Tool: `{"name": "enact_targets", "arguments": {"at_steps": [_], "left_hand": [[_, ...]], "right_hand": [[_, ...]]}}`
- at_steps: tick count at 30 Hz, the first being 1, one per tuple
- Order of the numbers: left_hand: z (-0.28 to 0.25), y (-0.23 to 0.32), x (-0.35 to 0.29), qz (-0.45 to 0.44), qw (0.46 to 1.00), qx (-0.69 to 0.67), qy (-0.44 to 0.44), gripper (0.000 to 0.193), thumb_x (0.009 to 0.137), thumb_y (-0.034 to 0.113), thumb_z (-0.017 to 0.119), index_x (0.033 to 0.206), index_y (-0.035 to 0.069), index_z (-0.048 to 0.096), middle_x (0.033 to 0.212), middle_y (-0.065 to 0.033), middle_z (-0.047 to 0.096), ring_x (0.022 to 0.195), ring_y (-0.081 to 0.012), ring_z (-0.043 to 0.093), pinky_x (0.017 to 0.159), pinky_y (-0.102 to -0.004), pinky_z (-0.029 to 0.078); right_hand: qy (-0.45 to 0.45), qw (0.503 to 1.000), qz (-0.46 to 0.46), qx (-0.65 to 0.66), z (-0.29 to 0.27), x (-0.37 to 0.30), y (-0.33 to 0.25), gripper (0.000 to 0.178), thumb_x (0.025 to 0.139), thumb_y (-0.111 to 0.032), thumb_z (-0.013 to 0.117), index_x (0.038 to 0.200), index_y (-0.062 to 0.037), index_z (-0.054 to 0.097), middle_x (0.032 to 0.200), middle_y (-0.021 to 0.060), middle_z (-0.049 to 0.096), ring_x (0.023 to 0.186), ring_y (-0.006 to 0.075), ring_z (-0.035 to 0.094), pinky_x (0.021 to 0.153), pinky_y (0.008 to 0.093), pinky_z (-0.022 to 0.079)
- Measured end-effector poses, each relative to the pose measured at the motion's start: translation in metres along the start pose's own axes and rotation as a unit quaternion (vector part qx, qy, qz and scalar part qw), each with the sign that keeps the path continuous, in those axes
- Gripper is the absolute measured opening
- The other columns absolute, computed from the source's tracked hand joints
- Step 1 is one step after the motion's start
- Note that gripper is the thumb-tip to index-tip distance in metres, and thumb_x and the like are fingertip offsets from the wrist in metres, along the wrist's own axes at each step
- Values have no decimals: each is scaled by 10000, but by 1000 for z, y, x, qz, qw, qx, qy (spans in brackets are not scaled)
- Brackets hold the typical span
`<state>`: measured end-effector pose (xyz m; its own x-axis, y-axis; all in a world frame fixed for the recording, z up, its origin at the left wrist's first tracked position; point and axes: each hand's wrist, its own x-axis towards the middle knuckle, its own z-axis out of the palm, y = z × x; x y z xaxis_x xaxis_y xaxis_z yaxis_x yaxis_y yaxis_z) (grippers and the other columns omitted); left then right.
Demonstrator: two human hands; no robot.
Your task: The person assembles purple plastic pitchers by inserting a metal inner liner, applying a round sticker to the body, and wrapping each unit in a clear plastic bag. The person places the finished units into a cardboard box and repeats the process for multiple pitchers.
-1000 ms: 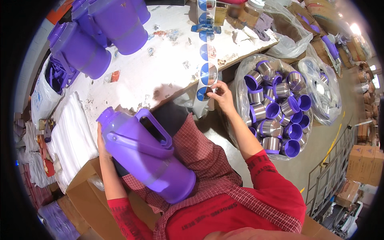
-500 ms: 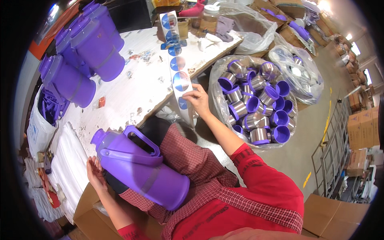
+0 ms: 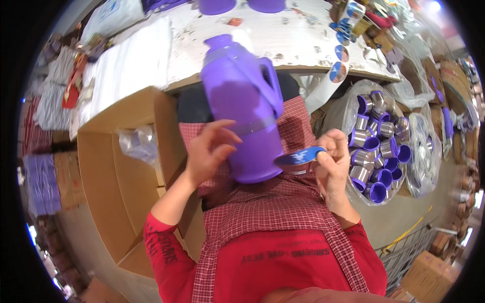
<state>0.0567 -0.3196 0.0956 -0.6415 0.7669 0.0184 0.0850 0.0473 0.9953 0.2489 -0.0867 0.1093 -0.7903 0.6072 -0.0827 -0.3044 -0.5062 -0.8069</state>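
A purple vacuum flask [image 3: 237,96] with a side handle lies across my lap, its neck pointing toward the table. My right hand [image 3: 333,164] pinches the edge of a blue label sticker [image 3: 302,156] with white print. The sticker hangs curved beside the flask's lower end; whether it touches the flask I cannot tell. My left hand [image 3: 206,150] is open at the flask's other side, fingers spread and slightly bent near its lower body. A strip of round stickers [image 3: 337,70] droops over the table edge, beyond my right hand.
The worn white table [image 3: 288,43] spans the far side, with white sheets [image 3: 132,63] at its left. An open cardboard box [image 3: 106,177] stands left of my lap. At right, a plastic bag [image 3: 348,118] holds several steel-and-purple cups [image 3: 376,192]. Other purple flasks [image 3: 217,5] stand at the top edge.
My right hand has moved from the sticker strip back to the flask, now with a blue sticker. My left hand has shifted to the flask's lower end. The view has swung left and down.
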Motion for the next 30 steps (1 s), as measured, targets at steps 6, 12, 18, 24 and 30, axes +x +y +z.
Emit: {"name": "enact_targets", "arguments": {"at_steps": [6, 12, 18, 24, 30], "left_hand": [[24, 17, -31, -11, 998, -47, -49, 666, 864, 193, 730, 1414, 39, 389, 836, -37, 669, 725, -98, 623, 682, -228, 489], [25, -1, -30, -44, 998, 27, 42, 633, 855, 56, 716, 1387, 40, 373, 747, -18, 631, 680, -72, 590, 643, -203, 450], [25, -11, -17, -58, 993, 75, 64, 657, 840, 76, 743, 1381, 64, 369, 729, -3, 630, 655, -50, 577, 610, -192, 430], [22, -15, -15, -72, 990, 103, 64, 678, 828, 181, 766, 1361, 63, 364, 744, -42, 683, 660, -141, 662, 633, -252, 496], [24, -21, -15, -55, 990, 97, 87, 655, 826, 87, 760, 1363, 62, 385, 700, 1, 623, 607, -36, 529, 575, -192, 405]], "right_hand": [[-62, 995, 55, -48, 48, -4, 43, 381, 845, 54, 683, 1168, -40, 503, 941, 24, 595, 853, 77, 589, 767, 230, 499], [-62, 959, -18, -277, 32, 12, 61, 349, 817, -11, 748, 1099, -33, 544, 792, -17, 609, 719, 39, 534, 664, 189, 413], [-52, 965, -14, -258, 26, 21, 70, 357, 814, -7, 747, 1105, -30, 541, 800, -12, 613, 717, 40, 528, 673, 192, 415], [-51, 967, -19, -250, 21, 22, 78, 358, 818, -6, 746, 1108, -27, 538, 802, -12, 614, 707, 39, 518, 668, 194, 418], [-37, 965, -15, -259, 22, 19, 80, 357, 820, 2, 740, 1114, -28, 539, 810, -16, 617, 702, 34, 515, 658, 190, 418]]}}
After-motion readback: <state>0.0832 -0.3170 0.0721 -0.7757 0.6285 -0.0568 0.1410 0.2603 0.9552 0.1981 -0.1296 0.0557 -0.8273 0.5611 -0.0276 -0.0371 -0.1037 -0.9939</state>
